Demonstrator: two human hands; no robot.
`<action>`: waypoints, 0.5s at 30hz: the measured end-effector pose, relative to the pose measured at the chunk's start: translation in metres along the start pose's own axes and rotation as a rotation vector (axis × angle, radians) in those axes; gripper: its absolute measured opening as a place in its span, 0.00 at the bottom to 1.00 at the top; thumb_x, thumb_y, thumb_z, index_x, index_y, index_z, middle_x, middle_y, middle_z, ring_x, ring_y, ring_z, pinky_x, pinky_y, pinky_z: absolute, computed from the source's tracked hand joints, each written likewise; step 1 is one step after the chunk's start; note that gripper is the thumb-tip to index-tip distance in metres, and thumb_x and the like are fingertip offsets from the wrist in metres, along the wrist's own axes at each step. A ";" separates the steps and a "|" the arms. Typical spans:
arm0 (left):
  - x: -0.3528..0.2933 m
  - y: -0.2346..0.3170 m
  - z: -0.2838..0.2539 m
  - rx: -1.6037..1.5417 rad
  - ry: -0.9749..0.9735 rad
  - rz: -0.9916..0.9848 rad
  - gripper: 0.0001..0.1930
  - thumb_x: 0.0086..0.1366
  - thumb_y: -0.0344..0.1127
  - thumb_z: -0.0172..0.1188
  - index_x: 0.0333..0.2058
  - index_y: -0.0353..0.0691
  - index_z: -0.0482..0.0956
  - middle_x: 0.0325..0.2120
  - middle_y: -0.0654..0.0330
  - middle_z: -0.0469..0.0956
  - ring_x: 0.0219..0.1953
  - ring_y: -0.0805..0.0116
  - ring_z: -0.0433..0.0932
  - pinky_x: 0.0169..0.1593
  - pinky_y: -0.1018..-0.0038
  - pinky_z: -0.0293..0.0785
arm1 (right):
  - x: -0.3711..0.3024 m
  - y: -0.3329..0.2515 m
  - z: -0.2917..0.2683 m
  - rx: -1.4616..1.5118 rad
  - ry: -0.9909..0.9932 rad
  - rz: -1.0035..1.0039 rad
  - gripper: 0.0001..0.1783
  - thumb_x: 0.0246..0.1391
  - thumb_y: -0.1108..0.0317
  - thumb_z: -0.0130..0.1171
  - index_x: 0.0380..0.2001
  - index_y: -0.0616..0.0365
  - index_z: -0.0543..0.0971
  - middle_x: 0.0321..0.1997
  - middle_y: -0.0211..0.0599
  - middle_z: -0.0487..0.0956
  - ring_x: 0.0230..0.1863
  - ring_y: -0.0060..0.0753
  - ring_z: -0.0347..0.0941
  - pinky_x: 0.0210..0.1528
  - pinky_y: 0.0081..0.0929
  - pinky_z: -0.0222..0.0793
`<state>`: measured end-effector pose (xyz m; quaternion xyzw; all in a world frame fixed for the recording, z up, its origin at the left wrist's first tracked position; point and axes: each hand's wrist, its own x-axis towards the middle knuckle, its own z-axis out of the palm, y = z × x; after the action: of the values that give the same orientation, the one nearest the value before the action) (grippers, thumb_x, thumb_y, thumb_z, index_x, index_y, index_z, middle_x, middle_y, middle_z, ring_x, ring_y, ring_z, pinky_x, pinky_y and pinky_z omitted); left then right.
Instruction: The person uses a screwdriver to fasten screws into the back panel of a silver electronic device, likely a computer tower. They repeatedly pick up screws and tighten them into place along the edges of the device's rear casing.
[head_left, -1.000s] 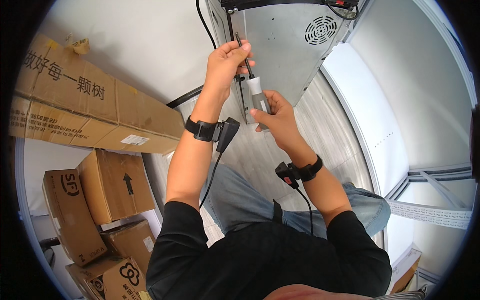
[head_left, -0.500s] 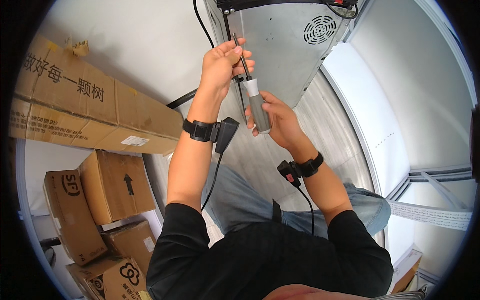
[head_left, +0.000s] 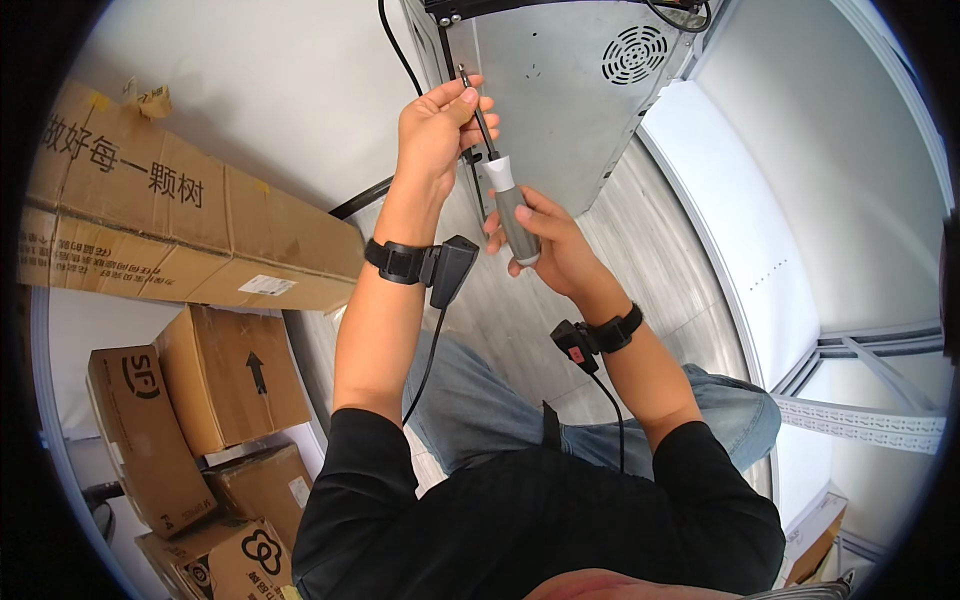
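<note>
A screwdriver [head_left: 516, 222] with a grey handle, white collar and dark metal shaft is held between my two hands, tip pointing up and slightly left. My left hand [head_left: 437, 125] pinches the shaft near its tip with thumb and fingers. Around the grey handle my right hand [head_left: 552, 238] is closed, thumb on its near side. Whatever sits at the very tip is too small to make out. Just beyond the tip stands a grey metal cabinet panel [head_left: 560, 110] with a round slotted vent [head_left: 634, 55]; the screwdriver appears to be apart from it.
A long cardboard box [head_left: 190, 215] lies at the left, with several smaller cartons [head_left: 240, 375] stacked below it. A black cable [head_left: 400, 50] hangs beside the cabinet. White panels and a metal frame [head_left: 860, 375] stand at the right. Cabled black devices are strapped to both wrists.
My right hand's fingers have shifted on the handle, and the screwdriver has moved very slightly left. The left hand keeps its pinch on the shaft. My view has shifted a little.
</note>
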<state>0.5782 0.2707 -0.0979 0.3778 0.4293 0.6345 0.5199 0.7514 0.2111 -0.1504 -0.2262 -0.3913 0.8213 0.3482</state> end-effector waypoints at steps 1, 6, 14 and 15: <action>-0.002 0.002 0.000 0.006 0.005 0.000 0.12 0.66 0.29 0.54 0.45 0.29 0.75 0.30 0.55 0.79 0.28 0.68 0.80 0.36 0.75 0.81 | 0.000 0.001 0.000 0.028 -0.033 0.005 0.22 0.57 0.58 0.53 0.52 0.57 0.68 0.38 0.35 0.76 0.36 0.27 0.75 0.26 0.23 0.71; -0.006 0.007 0.006 0.005 0.005 -0.013 0.14 0.69 0.35 0.49 0.46 0.30 0.75 0.32 0.54 0.79 0.30 0.67 0.81 0.35 0.75 0.81 | 0.003 0.007 -0.005 0.026 0.032 0.006 0.23 0.58 0.58 0.53 0.53 0.57 0.67 0.39 0.34 0.76 0.37 0.28 0.75 0.28 0.25 0.73; -0.003 0.011 0.016 0.093 0.137 -0.059 0.16 0.69 0.43 0.49 0.41 0.35 0.77 0.29 0.58 0.80 0.26 0.71 0.79 0.31 0.78 0.75 | 0.006 0.019 0.000 -0.317 0.229 -0.143 0.23 0.53 0.69 0.62 0.50 0.61 0.67 0.39 0.30 0.73 0.35 0.18 0.70 0.31 0.24 0.76; -0.004 0.011 0.017 0.091 0.143 -0.067 0.16 0.69 0.43 0.49 0.41 0.36 0.77 0.29 0.59 0.80 0.26 0.72 0.79 0.30 0.78 0.74 | 0.007 0.020 0.001 -0.337 0.226 -0.179 0.22 0.53 0.70 0.62 0.49 0.61 0.68 0.38 0.30 0.73 0.35 0.18 0.70 0.30 0.23 0.76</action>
<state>0.5905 0.2686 -0.0816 0.3403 0.5061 0.6219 0.4913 0.7385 0.2073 -0.1665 -0.3359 -0.5001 0.6796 0.4187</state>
